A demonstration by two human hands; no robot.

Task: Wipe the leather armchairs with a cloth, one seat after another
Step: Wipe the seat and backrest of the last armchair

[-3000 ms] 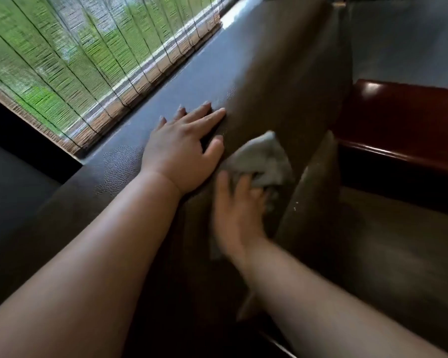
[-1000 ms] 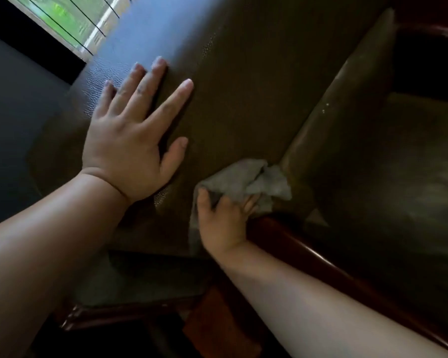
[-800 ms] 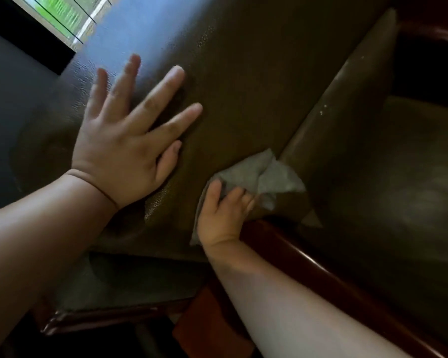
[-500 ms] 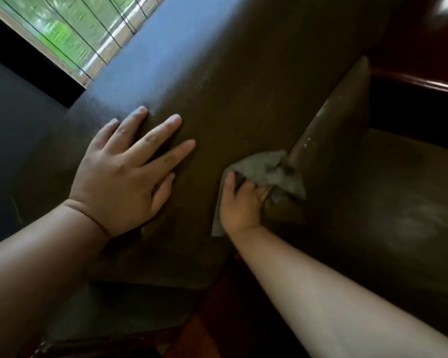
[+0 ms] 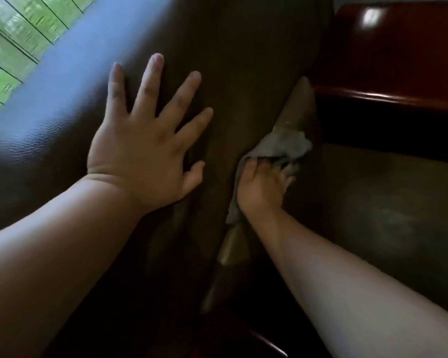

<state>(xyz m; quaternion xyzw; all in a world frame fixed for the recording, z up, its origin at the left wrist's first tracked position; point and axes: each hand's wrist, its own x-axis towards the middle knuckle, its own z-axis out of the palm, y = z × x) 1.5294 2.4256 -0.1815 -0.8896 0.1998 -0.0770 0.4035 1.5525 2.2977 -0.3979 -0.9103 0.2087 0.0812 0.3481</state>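
A dark brown leather armchair fills the view, its backrest (image 5: 238, 47) running up the middle and its seat cushion (image 5: 388, 215) at the right. My left hand (image 5: 145, 140) lies flat on the backrest with fingers spread. My right hand (image 5: 263, 187) presses a crumpled grey cloth (image 5: 282, 144) against the lower backrest, at the crease where backrest and seat meet. The fingers are curled into the cloth, and a strip of it hangs out below the palm.
A glossy reddish wooden armrest (image 5: 398, 55) borders the seat at the upper right. A window with blinds (image 5: 13, 40) and green outside lies at the upper left behind the chair. A wooden rail edge (image 5: 267, 342) shows at the bottom.
My right hand has slid the cloth up along the crease between backrest and seat. My left hand has shifted higher on the backrest with fingers spread wider. The view has swung upward.
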